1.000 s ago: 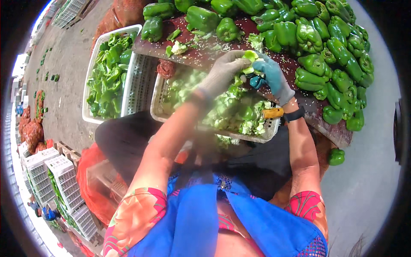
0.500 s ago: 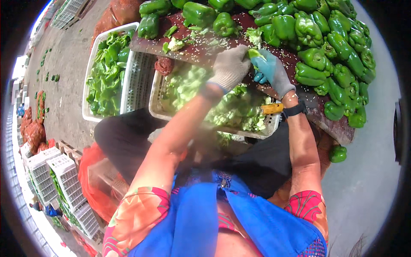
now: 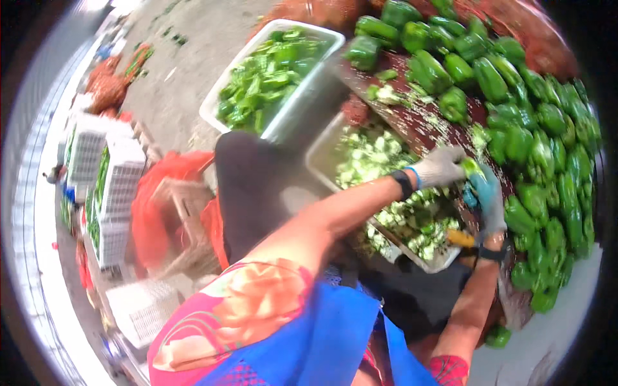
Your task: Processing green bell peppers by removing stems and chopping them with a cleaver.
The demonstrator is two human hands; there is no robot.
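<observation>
In front of me both gloved hands meet over the near edge of a dark red board [image 3: 402, 116]. My right hand [image 3: 489, 202], in a grey glove with teal fingers, is closed around a piece of green pepper [image 3: 472, 168]. From the left, my left hand [image 3: 441, 166] in a pale knit glove has its fingers pressed together at the same piece. Below the hands stands a white crate [image 3: 320, 157] of chopped pale green pepper scraps [image 3: 373, 157]. A yellow handle [image 3: 461, 238] sticks out by my right wrist; the rest of that tool is hidden.
Whole green peppers [image 3: 541, 151] are heaped on the board's right and far sides. A white crate of cut green pepper pieces [image 3: 270, 77] stands at the far left. Stacked white crates [image 3: 119, 186] and orange-red netting [image 3: 164, 212] lie further left. Behind the board are red mesh sacks [image 3: 528, 32].
The view has swung left, so the board, crates and hands appear further right and tilted. Both hands stay together at the piece of green pepper.
</observation>
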